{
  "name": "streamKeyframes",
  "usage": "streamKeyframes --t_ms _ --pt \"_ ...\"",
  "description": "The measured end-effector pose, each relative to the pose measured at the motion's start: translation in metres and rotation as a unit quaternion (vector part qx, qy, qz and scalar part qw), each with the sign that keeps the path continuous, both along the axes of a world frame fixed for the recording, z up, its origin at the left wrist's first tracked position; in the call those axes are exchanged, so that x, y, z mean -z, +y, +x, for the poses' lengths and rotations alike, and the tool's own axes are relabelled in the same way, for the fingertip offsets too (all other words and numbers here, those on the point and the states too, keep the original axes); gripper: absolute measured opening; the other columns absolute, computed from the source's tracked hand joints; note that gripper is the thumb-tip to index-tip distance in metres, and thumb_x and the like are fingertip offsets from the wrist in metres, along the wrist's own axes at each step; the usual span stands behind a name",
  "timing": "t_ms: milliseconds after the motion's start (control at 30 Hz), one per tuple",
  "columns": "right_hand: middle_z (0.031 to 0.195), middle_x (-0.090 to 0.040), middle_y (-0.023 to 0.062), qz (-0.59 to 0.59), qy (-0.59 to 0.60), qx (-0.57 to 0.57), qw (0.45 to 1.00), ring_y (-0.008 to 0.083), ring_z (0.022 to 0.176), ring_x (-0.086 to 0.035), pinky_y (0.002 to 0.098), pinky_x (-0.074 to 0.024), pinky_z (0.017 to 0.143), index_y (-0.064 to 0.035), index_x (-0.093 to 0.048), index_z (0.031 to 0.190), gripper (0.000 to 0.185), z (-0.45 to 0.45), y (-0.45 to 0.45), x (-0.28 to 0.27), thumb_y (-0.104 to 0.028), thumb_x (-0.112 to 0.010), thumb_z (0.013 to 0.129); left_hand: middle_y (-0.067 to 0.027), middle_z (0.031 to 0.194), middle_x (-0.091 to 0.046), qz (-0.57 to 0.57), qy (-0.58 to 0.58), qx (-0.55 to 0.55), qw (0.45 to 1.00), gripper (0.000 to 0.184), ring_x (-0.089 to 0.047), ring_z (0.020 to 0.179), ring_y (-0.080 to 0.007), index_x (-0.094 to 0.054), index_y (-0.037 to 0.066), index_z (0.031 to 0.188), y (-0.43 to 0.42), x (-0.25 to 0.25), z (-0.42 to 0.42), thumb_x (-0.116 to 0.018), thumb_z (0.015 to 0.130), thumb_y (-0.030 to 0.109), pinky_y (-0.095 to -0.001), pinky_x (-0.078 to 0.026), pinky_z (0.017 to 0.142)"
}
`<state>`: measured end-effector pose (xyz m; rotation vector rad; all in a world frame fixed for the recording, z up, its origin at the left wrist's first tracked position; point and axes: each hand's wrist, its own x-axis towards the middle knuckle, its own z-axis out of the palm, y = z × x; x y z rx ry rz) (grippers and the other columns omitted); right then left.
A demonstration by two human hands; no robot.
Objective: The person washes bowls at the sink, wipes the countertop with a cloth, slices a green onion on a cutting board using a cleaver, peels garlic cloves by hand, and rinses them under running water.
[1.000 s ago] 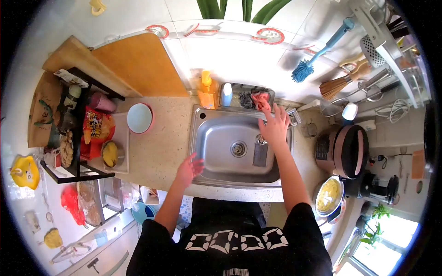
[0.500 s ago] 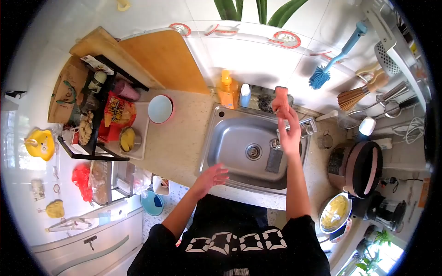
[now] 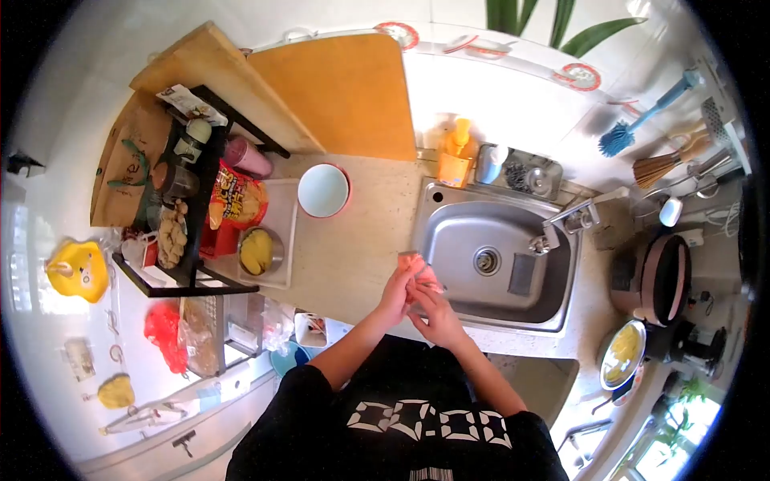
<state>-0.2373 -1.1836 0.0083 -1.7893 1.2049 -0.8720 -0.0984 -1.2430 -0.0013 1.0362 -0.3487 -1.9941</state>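
Both hands meet at the near left corner of the steel sink point(image 3: 427, 210), over the counter's edge. Between them is a crumpled pink cloth point(image 3: 412, 264). My left hand point(image 3: 393, 297) is closed round the cloth from the left side. From the right, my right hand point(image 3: 439, 319) presses against it with its fingers bent; part of the cloth is hidden by the fingers. The tap point(image 3: 553, 228) stands at the sink's right back, clear of both hands.
A light blue bowl point(image 3: 324, 191) sits on the counter point(image 3: 353, 264), left of the sink. An orange pump bottle point(image 3: 455, 160) stands behind it. A black rack point(image 3: 192, 232) and a white tray point(image 3: 281, 240) are at left; a rice cooker point(image 3: 630, 276) is at right.
My right hand has brought the pink cloth from the sink's back right to its near left corner. My left hand has come up and joined it there. The view has swung left.
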Motion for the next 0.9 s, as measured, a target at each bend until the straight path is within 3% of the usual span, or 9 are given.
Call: streamKeyframes --t_ms 67,167,233,300,400,500,600,867,900 --pt "0.135 -0.057 0.0183 -0.007 0.077 0.054 0.996 0.0408 0.128 -0.052 0.0502 -0.0454 0.105 -0.0075 -0.055 0.141 0.06 0.031 0.004 0.003 -0.015 -0.073 0.084 -0.0049 0.103 -0.065 -0.038 -0.117 0.038 0.992 0.032 -0.066 0.09 -0.0132 -0.053 0.009 0.127 -0.017 0.045 0.05 -0.06 0.102 0.029 -0.0292 -0.055 0.071" --pt "0.134 -0.057 0.0185 0.014 0.116 0.153 0.981 0.0408 0.123 -0.054 0.0524 -0.0438 0.104 -0.0088 -0.056 0.139 0.058 0.07 0.013 0.043 -0.015 -0.072 0.083 -0.011 0.116 -0.062 -0.264 -0.308 0.046 0.913 0.039 -0.063 0.106 -0.022 -0.052 0.006 0.13 -0.064 0.071 0.088 -0.062 0.098 0.027 -0.037 -0.053 0.084" --pt "0.135 -0.056 0.0194 0.004 0.197 0.24 0.951 0.0405 0.123 -0.054 0.0538 -0.0436 0.103 -0.0088 -0.058 0.137 0.056 0.074 0.023 0.087 -0.014 -0.072 0.082 -0.0163 0.129 -0.057 -0.413 -0.467 0.075 0.778 0.051 -0.057 0.12 -0.0303 -0.05 0.005 0.136 -0.093 0.074 0.103 -0.066 0.093 0.027 -0.0454 -0.048 0.096" --pt "0.136 -0.055 0.02 0.024 0.251 0.331 0.909 0.0404 0.126 -0.053 0.056 -0.0416 0.105 -0.0093 -0.058 0.136 0.056 0.054 0.036 0.11 -0.013 -0.072 0.082 -0.0213 0.144 -0.05 -0.503 -0.633 0.135 0.573 0.066 -0.048 0.133 -0.0393 -0.047 0.005 0.144 -0.117 0.075 0.116 -0.07 0.086 0.029 -0.0547 -0.038 0.11" --pt "0.141 -0.054 0.0185 0.044 0.359 0.453 0.815 0.0399 0.139 -0.045 0.0579 -0.0337 0.115 -0.0094 -0.054 0.139 0.054 0.007 0.061 0.132 -0.015 -0.068 0.087 -0.0244 0.156 -0.04 -0.497 -0.714 0.21 0.446 0.086 -0.038 0.142 -0.0467 -0.039 0.005 0.152 -0.132 0.118 0.119 -0.075 0.079 0.034 -0.0638 -0.023 0.117" --pt "0.152 -0.046 0.0152 0.068 0.424 0.528 0.732 0.0383 0.15 -0.032 0.0585 -0.0239 0.121 -0.0078 -0.046 0.146 0.051 -0.037 0.084 0.147 -0.026 -0.056 0.1 -0.0235 0.162 -0.033 -0.472 -0.74 0.213 0.43 0.082 -0.027 0.151 -0.0444 -0.033 0.007 0.158 -0.148 0.147 0.108 -0.064 0.09 0.04 -0.0636 -0.016 0.12" --pt "0.157 -0.04 0.0149 0.08 0.408 0.591 0.691 0.0376 0.153 -0.025 0.0566 -0.0183 0.124 -0.009 -0.038 0.152 0.058 -0.048 0.091 0.159 -0.03 -0.054 0.1 -0.0229 0.163 -0.031 -0.439 -0.768 0.197 0.422 0.076 -0.023 0.152 -0.0432 -0.031 0.008 0.16 -0.184 0.161 0.092 -0.054 0.097 0.044 -0.0631 -0.011 0.121" --pt "0.161 -0.032 0.0153 0.143 0.402 0.562 0.708 0.0348 0.154 -0.021 0.0538 -0.0148 0.126 -0.0074 -0.037 0.152 0.061 -0.049 0.093 0.155 -0.035 -0.051 0.099 -0.0195 0.162 -0.035 -0.422 -0.758 0.135 0.478 0.061 -0.026 0.152 -0.0408 -0.046 0.016 0.153 -0.259 0.164 0.025 -0.05 0.099 0.044 -0.0591 -0.015 0.122" --pt "0.161 -0.033 0.0156 0.138 0.397 0.567 0.708 0.0346 0.154 -0.022 0.0539 -0.0152 0.126 -0.0067 -0.039 0.15 0.06 -0.049 0.092 0.155 -0.036 -0.05 0.1 -0.0209 0.159 -0.039 -0.456 -0.769 0.148 0.423 0.058 -0.031 0.149 -0.0426 -0.048 0.015 0.151 -0.249 0.165 0.021 -0.054 0.097 0.036 -0.0584 -0.019 0.122"
